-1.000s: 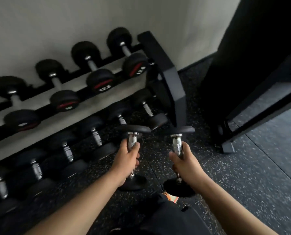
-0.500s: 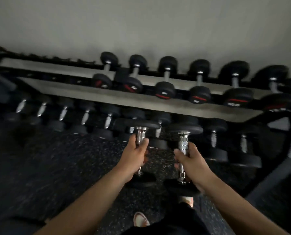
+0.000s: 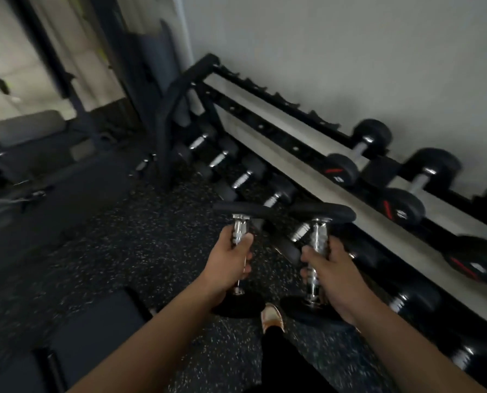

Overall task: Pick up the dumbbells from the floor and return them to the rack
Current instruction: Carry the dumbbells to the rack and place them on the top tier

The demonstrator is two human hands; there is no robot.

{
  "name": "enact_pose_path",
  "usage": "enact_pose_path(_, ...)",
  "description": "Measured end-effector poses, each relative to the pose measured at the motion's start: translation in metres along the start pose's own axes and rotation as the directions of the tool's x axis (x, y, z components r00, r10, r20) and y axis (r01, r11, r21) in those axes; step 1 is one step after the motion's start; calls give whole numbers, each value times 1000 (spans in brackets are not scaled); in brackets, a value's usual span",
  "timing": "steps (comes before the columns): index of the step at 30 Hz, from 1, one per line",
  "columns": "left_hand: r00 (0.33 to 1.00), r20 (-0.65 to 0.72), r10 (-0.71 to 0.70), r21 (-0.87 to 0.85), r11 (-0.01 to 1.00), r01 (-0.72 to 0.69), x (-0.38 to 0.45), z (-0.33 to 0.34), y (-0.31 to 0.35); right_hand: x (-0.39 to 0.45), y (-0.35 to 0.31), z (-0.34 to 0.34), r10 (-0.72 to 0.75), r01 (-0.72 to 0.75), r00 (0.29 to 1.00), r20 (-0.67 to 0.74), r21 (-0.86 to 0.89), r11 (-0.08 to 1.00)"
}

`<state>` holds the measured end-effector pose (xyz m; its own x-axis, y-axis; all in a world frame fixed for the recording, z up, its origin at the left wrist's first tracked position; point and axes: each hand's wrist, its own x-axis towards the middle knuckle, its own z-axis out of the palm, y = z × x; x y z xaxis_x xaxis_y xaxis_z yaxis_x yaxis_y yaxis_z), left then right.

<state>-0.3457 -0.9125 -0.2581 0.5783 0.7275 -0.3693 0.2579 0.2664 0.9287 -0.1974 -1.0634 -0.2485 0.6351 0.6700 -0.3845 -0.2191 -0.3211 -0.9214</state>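
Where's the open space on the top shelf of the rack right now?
In the head view, the rack's top shelf is bare at its left end, left of the nearest racked dumbbell, above and beyond both hands.

A dark rubber floor (image 3: pixel 123 251) flecked with pale specks fills the lower view. A plain light wall (image 3: pixel 350 52) rises at upper right. At upper left stands blurred dark gym equipment (image 3: pixel 66 80) with a grey padded seat (image 3: pixel 30 127) before it. A tan shoe (image 3: pixel 271 317) rests on the floor beside a black trouser leg (image 3: pixel 282 355).
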Motion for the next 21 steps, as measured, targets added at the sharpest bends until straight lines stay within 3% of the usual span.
enact_pose_path(4, 987, -160, -8, 54, 998, 17, 49, -36, 24, 75, -32, 42, 3, 0, 994, 112, -26, 1000)
enact_pose_path(10, 948, -316, -26, 3, 1000, 28, 109, -95, 45, 170, -73, 115, 53, -23, 957, 286, -106, 994)
enact_pose_path(16, 938, -335, -92, -51, 995, 80, 182, -170, 48, 253, -95, 194, 90, -25, 928, 361, -180, 983)
enact_pose_path(21, 954, -291, -77, -14, 997, 76, 269, -250, 58, 324, -110, 270, 99, -43, 943, 317, -181, 983)
